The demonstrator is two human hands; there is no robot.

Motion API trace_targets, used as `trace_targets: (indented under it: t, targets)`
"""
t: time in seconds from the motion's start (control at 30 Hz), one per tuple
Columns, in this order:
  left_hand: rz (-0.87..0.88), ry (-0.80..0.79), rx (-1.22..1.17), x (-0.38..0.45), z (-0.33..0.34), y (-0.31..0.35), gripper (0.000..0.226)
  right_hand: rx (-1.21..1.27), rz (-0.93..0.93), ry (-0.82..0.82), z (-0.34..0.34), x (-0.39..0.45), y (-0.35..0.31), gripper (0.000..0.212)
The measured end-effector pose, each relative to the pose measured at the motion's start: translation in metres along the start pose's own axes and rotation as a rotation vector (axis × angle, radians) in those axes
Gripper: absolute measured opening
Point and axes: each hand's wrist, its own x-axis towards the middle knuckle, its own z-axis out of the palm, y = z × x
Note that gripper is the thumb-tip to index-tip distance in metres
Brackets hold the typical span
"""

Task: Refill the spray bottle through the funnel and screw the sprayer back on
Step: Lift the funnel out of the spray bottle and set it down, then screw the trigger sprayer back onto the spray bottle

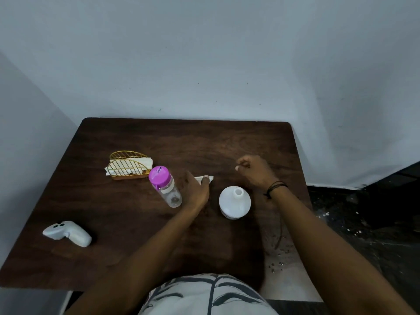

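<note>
Head view of the refill task. The left hand (197, 192) lies over the table (238, 142), fingers fairly straight, with its thumb pressing on a flat white object (210, 178) at its far side; what that object is cannot be told, and no funnel or sprayer head can be identified with certainty. The right hand (255, 170) hovers with fingers curled loosely inward, holding nothing that can be seen. Between the two hands, near the right wrist, stands the white spray bottle (235, 202), squat and round, its narrow neck open and uncapped. Just beside the left hand, on its outer side, stands a clear water bottle (167, 187) with a purple cap (159, 175) closed. Beyond that sits a gold wire napkin holder (127, 165) with napkins; well apart toward the near left corner lies a white controller (68, 233). Judged risks: the narrow neck invites spillage if water is poured without a seated funnel; either forearm reaching across could knock the tall, slender water bottle; a spill could reach the controller.
</note>
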Motion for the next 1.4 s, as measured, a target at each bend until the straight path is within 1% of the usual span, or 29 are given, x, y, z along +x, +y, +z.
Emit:
trace_targets:
  t: [0.1,0.2,0.3,0.4,0.5,0.6,0.7,0.77,0.93,1.0,1.1,1.2,1.3,1.4]
  targets:
    - [0.106,0.05,0.043,-0.008,0.002,0.002,0.071,0.01,0.01,0.207,-0.018,-0.023,0.022,0.021]
    - [0.272,0.121,-0.011,-0.021,0.004,0.008,0.055,-0.024,0.06,0.373,-0.028,-0.051,0.053,0.018]
    - [0.409,0.06,-0.129,-0.034,0.007,0.02,0.041,-0.047,0.108,0.48,-0.026,-0.075,0.079,0.014]
    - [0.492,0.025,-0.196,-0.045,0.009,0.035,0.03,-0.051,0.201,0.491,-0.02,-0.093,0.094,0.019]
    - [0.589,0.026,-0.255,-0.055,0.011,0.048,0.024,-0.107,0.303,0.395,-0.015,-0.106,0.099,0.032]
    - [0.715,0.024,-0.256,-0.064,0.016,0.055,0.019,-0.168,0.327,0.31,-0.011,-0.112,0.096,0.042]
    - [0.8,-0.001,-0.208,-0.072,0.024,0.058,0.018,-0.218,0.35,0.293,-0.008,-0.116,0.091,0.042]
    - [0.826,-0.032,-0.189,-0.076,0.029,0.058,0.019,-0.244,0.355,0.295,-0.007,-0.117,0.089,0.038]
    - [0.854,-0.056,-0.116,-0.079,0.037,0.051,0.022,-0.128,0.379,0.34,-0.008,-0.113,0.088,0.03]
    - [0.847,-0.05,-0.082,-0.077,0.037,0.049,0.022,-0.026,0.425,0.364,-0.008,-0.111,0.089,0.026]
    - [0.837,-0.036,-0.048,-0.074,0.037,0.045,0.02,0.143,0.465,0.463,-0.005,-0.109,0.088,0.024]
    - [0.829,-0.029,-0.04,-0.07,0.036,0.043,0.018,0.248,0.438,0.554,-0.004,-0.109,0.082,0.026]
    - [0.807,-0.019,-0.053,-0.069,0.035,0.042,0.019,0.443,0.427,0.648,-0.009,-0.111,0.069,0.025]
    - [0.764,-0.023,-0.078,-0.068,0.033,0.041,0.022,0.599,0.39,0.704,-0.016,-0.111,0.051,0.025]
